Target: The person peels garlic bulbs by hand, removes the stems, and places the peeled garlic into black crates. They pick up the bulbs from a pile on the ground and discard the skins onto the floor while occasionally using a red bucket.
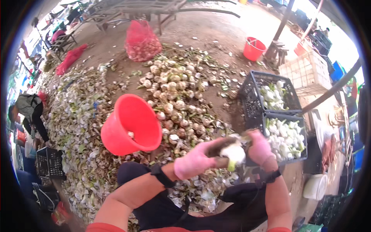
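Observation:
My left hand (200, 158), in a pink glove with dirty fingers, grips a white bulb (233, 152), which looks like garlic with a green piece at its lower side. Close to the bulb's right side is my right hand (259, 146), also pink-gloved; its fingers are blurred, and what they hold is not clear. Beyond my hands lies a heap of untrimmed bulbs (176, 84). A tilted red bucket (116, 133) with a small bulb inside stands to the left. Peeled white bulbs (285, 136) fill a dark plastic crate (305, 145) beside my right hand.
A second dark crate (246, 101) adjoins the first. Farther back are a red mesh sack (142, 43), another red bucket (254, 49) and a white crate (304, 72). Peelings (81, 139) cover the ground at left, where a person (32, 113) bends over. A pole (333, 87) slants at right.

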The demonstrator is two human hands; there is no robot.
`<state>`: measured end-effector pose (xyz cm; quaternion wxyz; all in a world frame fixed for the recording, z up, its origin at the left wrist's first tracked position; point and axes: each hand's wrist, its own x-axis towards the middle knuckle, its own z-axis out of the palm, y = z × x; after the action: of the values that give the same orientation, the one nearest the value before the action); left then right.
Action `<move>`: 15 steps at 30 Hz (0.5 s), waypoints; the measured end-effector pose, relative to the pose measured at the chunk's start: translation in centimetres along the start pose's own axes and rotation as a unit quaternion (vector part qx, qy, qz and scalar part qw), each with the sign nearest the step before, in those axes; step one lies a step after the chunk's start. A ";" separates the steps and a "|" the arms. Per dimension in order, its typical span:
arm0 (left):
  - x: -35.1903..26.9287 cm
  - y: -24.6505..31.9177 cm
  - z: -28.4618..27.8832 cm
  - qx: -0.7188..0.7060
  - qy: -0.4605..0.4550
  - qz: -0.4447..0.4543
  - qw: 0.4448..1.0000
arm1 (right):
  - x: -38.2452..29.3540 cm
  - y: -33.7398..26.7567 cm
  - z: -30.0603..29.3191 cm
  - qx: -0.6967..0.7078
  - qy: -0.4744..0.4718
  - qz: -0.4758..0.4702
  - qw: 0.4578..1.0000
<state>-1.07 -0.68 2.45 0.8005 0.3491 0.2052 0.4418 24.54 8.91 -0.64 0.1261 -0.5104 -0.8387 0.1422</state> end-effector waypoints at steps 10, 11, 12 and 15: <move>1.3 -0.6 0.0 0.115 0.100 -0.053 0.987 | -2.8 -5.0 -4.8 0.401 -0.073 0.031 0.912; 1.4 -0.7 0.0 0.124 0.106 -0.068 0.984 | -2.8 -5.4 -4.8 0.389 -0.061 0.015 0.919; 1.5 -0.9 0.0 0.098 0.108 -0.063 0.987 | -2.8 -5.7 -4.7 0.369 -0.050 -0.005 0.928; 1.6 -1.2 -0.3 0.003 0.117 -0.058 0.991 | -3.0 -6.5 -4.5 0.295 -0.012 -0.023 0.955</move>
<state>0.21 0.36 1.32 0.7945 0.2846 0.3186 0.4316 22.18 3.89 5.75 0.2644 -0.4293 -0.7722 0.3866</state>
